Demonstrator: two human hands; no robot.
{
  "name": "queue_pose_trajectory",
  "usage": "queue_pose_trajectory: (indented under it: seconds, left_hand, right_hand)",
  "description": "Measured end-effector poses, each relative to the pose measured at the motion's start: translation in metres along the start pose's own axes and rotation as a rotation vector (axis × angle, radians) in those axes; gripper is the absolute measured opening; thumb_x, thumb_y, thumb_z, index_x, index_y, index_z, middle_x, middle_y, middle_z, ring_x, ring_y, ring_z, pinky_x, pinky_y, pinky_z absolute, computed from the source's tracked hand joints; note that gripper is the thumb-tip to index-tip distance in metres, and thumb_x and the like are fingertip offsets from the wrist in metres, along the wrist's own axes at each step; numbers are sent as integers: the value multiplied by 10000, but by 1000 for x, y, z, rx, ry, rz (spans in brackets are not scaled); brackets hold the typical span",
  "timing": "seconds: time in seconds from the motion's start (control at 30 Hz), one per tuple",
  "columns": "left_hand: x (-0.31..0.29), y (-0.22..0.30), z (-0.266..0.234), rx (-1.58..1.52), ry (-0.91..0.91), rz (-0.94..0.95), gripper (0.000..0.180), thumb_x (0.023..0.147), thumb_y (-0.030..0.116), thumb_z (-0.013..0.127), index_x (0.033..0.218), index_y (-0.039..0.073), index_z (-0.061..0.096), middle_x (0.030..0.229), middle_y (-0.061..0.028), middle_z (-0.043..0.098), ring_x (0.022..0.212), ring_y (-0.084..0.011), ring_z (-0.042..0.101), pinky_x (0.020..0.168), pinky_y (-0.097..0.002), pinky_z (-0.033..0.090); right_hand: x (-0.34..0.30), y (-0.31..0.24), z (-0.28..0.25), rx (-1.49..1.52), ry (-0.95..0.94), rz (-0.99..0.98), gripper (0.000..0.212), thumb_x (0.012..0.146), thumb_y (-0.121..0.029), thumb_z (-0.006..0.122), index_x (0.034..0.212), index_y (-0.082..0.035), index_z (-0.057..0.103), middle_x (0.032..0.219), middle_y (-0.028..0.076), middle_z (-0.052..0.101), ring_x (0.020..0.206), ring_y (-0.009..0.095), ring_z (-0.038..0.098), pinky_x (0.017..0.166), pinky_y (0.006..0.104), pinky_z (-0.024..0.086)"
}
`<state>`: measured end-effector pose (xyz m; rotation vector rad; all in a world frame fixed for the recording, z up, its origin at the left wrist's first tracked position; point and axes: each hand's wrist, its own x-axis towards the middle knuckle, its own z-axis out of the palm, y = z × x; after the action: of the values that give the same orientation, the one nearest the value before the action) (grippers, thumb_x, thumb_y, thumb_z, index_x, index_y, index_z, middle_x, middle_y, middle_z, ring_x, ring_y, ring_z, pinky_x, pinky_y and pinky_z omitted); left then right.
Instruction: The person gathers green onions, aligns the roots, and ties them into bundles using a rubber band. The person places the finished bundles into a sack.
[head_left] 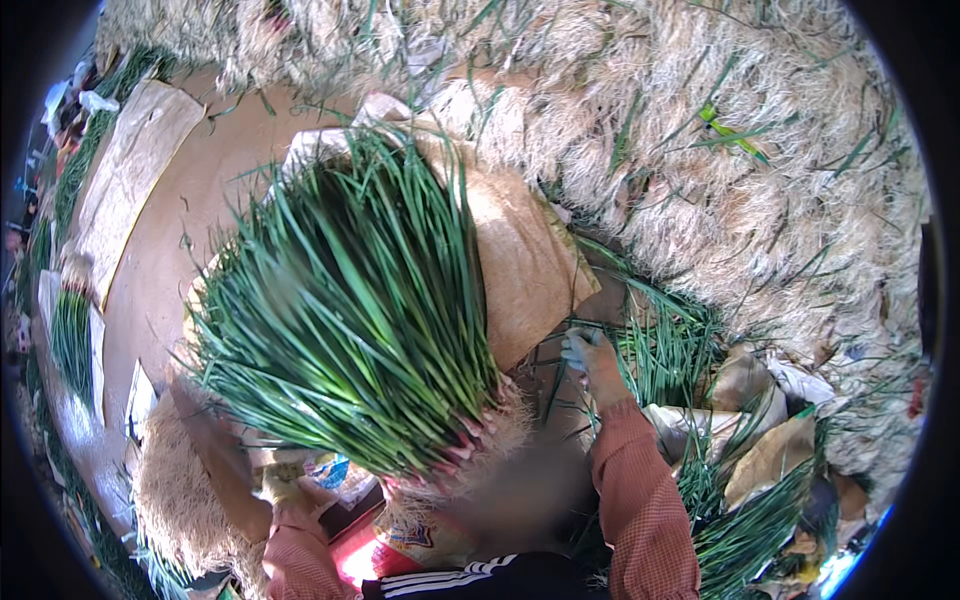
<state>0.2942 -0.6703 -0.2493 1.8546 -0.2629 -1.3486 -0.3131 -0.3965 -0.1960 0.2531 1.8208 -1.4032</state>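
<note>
A large fanned bundle of spring onions lies in front of me, its green leaves pointing away and its reddish-white bases and pale roots toward my lap. To the right of the bundle is my right hand, with bluish coverings on its fingertips. Its fingers are bent together near loose green leaves; what they hold, if anything, is too small to make out. Low on the left, my left hand is beside the bundle's lower edge, by a mass of pale roots. Its fingers are mostly hidden.
Matted pale roots fill the far and right sides. Loose green leaves and a brown sheet scrap lie to my right. A tan sheet spreads under the bundle. Another small bundle lies at far left.
</note>
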Motion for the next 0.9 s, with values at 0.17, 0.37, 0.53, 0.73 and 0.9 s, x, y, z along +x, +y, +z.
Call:
queue_pose_trajectory:
  seconds: [0.17,0.37,0.53,0.73,0.9]
  left_hand:
    - [-29,38,13,-5,-16,468,381,812,2,468,1158,104,589,1134,-56,555,1031,-228,541,880,-355,487]
    - [-131,69,85,236,-500,698,473,776,-110,363,1146,96,574,1154,-50,547,1055,-194,532,919,-354,457]
    - [-123,63,131,269,-372,880,363,687,-146,344,827,48,618,821,-13,600,746,-127,541,748,-249,452]
    - [-170,73,173,284,-562,888,317,668,-163,348,733,32,589,749,-57,627,696,-145,564,701,-263,473]
    - [-216,73,224,629,-845,748,137,858,68,539,864,29,670,846,-66,671,810,-163,592,797,-288,453]
  right_hand:
    - [15,-10,25,58,-140,276,259,834,-144,642,1041,-11,562,836,49,611,667,154,575,601,294,464]
    - [82,63,45,436,215,-15,227,807,-143,648,1006,-113,543,856,18,576,696,169,542,648,342,455]
    - [75,31,46,635,418,-112,277,843,-264,587,1104,-180,542,971,29,583,811,190,561,751,379,458]
    - [0,-48,59,764,-142,-296,389,841,-99,548,1229,-88,524,1021,70,599,946,216,600,833,406,506]
    - [-101,-51,125,-204,-492,-490,162,833,-145,649,952,-41,613,820,58,623,766,218,624,699,350,509]
